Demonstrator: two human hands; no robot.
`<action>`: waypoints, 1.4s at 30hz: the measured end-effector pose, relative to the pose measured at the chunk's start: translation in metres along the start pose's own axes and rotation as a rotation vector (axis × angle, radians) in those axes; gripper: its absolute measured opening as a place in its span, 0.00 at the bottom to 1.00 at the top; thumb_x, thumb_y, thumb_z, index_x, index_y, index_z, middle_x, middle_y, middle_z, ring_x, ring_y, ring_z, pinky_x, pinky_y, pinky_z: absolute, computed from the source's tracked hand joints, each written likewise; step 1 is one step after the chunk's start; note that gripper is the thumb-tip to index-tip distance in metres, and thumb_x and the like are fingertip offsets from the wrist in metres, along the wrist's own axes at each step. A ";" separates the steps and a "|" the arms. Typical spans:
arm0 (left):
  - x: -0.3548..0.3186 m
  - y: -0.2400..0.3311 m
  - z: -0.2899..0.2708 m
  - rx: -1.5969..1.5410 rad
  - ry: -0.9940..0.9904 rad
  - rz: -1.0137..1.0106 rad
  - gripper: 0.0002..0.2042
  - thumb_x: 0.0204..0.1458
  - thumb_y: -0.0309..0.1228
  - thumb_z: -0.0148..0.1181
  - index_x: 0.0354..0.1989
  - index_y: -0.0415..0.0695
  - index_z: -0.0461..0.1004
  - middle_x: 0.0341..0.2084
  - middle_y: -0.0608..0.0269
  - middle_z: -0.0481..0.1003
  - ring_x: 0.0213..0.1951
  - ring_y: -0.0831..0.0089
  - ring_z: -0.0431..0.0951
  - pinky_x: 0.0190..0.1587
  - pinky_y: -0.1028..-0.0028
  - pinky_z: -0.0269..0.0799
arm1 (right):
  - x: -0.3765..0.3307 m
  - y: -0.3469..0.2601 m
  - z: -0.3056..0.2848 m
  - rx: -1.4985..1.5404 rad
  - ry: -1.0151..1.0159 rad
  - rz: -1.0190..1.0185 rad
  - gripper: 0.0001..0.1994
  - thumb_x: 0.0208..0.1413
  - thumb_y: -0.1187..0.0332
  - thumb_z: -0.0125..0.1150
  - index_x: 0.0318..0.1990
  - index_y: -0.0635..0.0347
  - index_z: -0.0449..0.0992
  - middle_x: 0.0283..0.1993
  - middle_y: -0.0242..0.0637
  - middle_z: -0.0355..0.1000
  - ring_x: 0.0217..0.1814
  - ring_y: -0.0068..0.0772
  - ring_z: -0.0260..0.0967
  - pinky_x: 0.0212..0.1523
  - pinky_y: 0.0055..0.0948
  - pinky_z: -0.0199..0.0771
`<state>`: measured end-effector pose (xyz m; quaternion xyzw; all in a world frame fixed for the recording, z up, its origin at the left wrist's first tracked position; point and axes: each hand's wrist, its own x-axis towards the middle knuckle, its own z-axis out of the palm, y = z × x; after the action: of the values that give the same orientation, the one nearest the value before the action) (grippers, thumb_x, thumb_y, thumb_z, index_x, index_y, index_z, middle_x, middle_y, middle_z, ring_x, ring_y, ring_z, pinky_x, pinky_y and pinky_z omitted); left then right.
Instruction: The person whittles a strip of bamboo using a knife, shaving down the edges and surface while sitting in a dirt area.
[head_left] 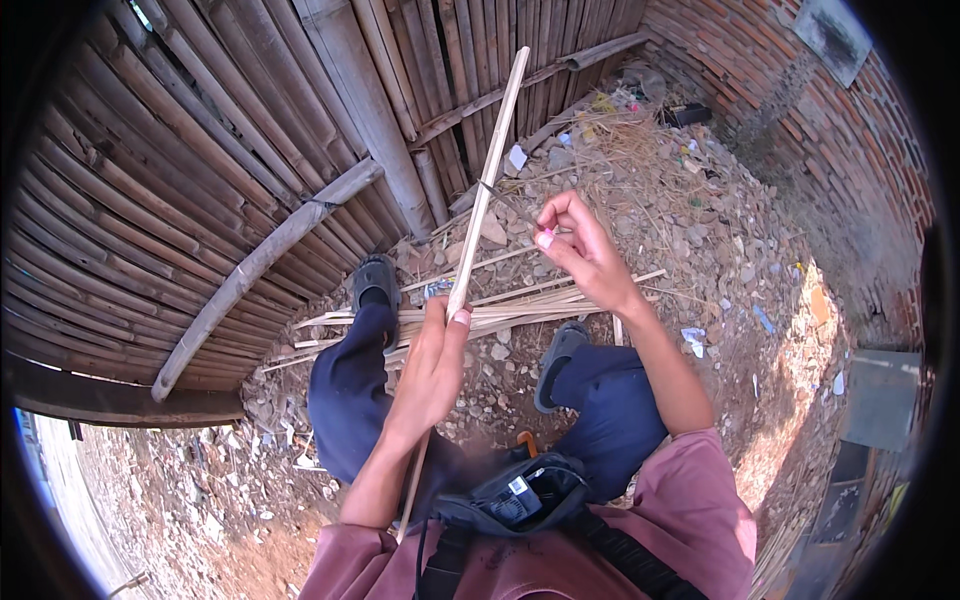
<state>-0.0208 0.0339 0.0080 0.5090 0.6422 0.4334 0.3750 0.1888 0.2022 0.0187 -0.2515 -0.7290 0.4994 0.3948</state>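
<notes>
My left hand [437, 365] is closed round a long pale bamboo strip [490, 185], which slants up and away, its lower end running back beside my forearm. Between the thumb and fingers of my right hand [588, 255] is one end of a thin dark strip [512, 205]. It reaches across to the upper part of the bamboo; whether it is a cord or a blade I cannot tell. Something small and pink shows at the right fingertips. Several more pale strips [520, 312] lie in a loose pile on the ground beyond my knees.
A bamboo fence [130, 230] with a pole rail [270, 270] rises on the left and ahead. A brick wall [800, 130] stands at the right. Rubble and litter [690, 250] cover the ground. An open dark bag [520, 495] sits at my waist, near an orange handle [527, 443].
</notes>
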 end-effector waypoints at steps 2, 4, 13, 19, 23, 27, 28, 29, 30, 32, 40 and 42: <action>0.001 0.010 0.001 0.045 -0.036 -0.017 0.17 0.75 0.43 0.48 0.48 0.38 0.69 0.20 0.67 0.67 0.21 0.79 0.67 0.25 0.70 0.63 | -0.002 -0.009 0.002 -0.113 0.018 -0.031 0.10 0.66 0.70 0.64 0.49 0.61 0.70 0.41 0.35 0.73 0.40 0.27 0.75 0.47 0.29 0.78; -0.001 0.008 0.001 0.008 -0.033 -0.001 0.15 0.74 0.40 0.51 0.48 0.37 0.70 0.19 0.68 0.67 0.20 0.79 0.67 0.24 0.71 0.63 | -0.003 -0.012 0.009 -0.175 0.002 -0.058 0.10 0.64 0.72 0.67 0.46 0.63 0.73 0.41 0.37 0.76 0.44 0.30 0.79 0.50 0.31 0.80; -0.002 0.014 0.000 -0.106 -0.058 0.002 0.12 0.72 0.35 0.55 0.51 0.38 0.70 0.20 0.68 0.70 0.21 0.79 0.70 0.25 0.71 0.65 | -0.007 -0.012 0.028 -0.279 -0.021 -0.126 0.10 0.60 0.71 0.71 0.43 0.63 0.75 0.37 0.34 0.79 0.42 0.27 0.80 0.45 0.30 0.78; -0.004 0.009 -0.017 -0.570 -0.089 -0.186 0.11 0.74 0.36 0.53 0.52 0.41 0.68 0.19 0.77 0.63 0.17 0.87 0.60 0.18 0.79 0.55 | 0.009 0.013 -0.032 -0.379 -0.298 0.087 0.09 0.62 0.72 0.68 0.41 0.60 0.72 0.36 0.28 0.76 0.38 0.18 0.72 0.41 0.24 0.72; 0.000 0.006 -0.018 -0.394 -0.041 -0.133 0.12 0.73 0.37 0.53 0.52 0.40 0.67 0.20 0.74 0.65 0.20 0.84 0.64 0.21 0.76 0.60 | 0.008 0.019 -0.063 -0.122 -0.020 0.164 0.08 0.64 0.72 0.65 0.43 0.58 0.69 0.36 0.27 0.74 0.38 0.15 0.70 0.40 0.23 0.68; 0.000 0.005 -0.013 -0.252 -0.026 -0.120 0.15 0.72 0.38 0.56 0.54 0.39 0.66 0.25 0.67 0.70 0.28 0.78 0.70 0.30 0.71 0.67 | 0.002 0.004 -0.042 0.076 0.056 0.092 0.08 0.66 0.72 0.63 0.44 0.57 0.69 0.36 0.27 0.73 0.39 0.15 0.70 0.41 0.22 0.68; 0.000 0.006 -0.013 -0.237 -0.030 -0.126 0.15 0.71 0.39 0.56 0.54 0.39 0.66 0.26 0.65 0.70 0.30 0.77 0.71 0.32 0.70 0.68 | 0.002 0.003 -0.034 0.122 0.036 0.075 0.07 0.66 0.72 0.63 0.45 0.58 0.69 0.36 0.27 0.73 0.39 0.14 0.70 0.42 0.22 0.68; -0.001 0.008 -0.013 -0.223 -0.035 -0.131 0.16 0.71 0.39 0.56 0.55 0.39 0.66 0.28 0.64 0.71 0.31 0.76 0.71 0.34 0.70 0.69 | 0.001 0.001 -0.025 0.072 0.003 0.063 0.07 0.66 0.72 0.64 0.45 0.58 0.69 0.37 0.28 0.74 0.39 0.16 0.71 0.42 0.23 0.69; -0.002 0.009 -0.014 -0.206 -0.037 -0.137 0.16 0.71 0.39 0.57 0.55 0.39 0.67 0.29 0.63 0.71 0.32 0.75 0.72 0.35 0.69 0.69 | 0.000 -0.002 -0.012 0.026 -0.032 0.050 0.08 0.66 0.72 0.64 0.45 0.59 0.70 0.37 0.29 0.75 0.40 0.17 0.72 0.42 0.24 0.70; -0.003 0.011 -0.013 -0.168 -0.009 -0.097 0.15 0.70 0.37 0.58 0.55 0.38 0.67 0.31 0.61 0.74 0.33 0.75 0.73 0.36 0.69 0.70 | -0.001 -0.011 0.013 -0.079 -0.092 -0.005 0.09 0.66 0.70 0.66 0.45 0.60 0.71 0.38 0.31 0.76 0.40 0.20 0.75 0.43 0.26 0.73; -0.003 0.017 -0.006 -0.117 -0.039 -0.021 0.18 0.69 0.36 0.60 0.57 0.36 0.68 0.39 0.51 0.80 0.41 0.70 0.79 0.46 0.66 0.75 | -0.017 -0.008 0.047 -0.236 -0.131 -0.223 0.11 0.63 0.67 0.72 0.43 0.63 0.76 0.36 0.37 0.79 0.35 0.29 0.79 0.36 0.28 0.75; -0.004 0.018 -0.006 -0.168 -0.048 -0.010 0.18 0.70 0.37 0.60 0.58 0.36 0.68 0.42 0.49 0.80 0.43 0.68 0.80 0.50 0.66 0.75 | -0.018 -0.006 0.048 -0.231 -0.126 -0.236 0.12 0.63 0.67 0.73 0.43 0.63 0.76 0.36 0.37 0.79 0.34 0.30 0.79 0.36 0.28 0.75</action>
<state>-0.0200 0.0312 0.0267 0.4829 0.5968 0.4716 0.4338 0.1594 0.1613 0.0096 -0.1761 -0.8292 0.3773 0.3729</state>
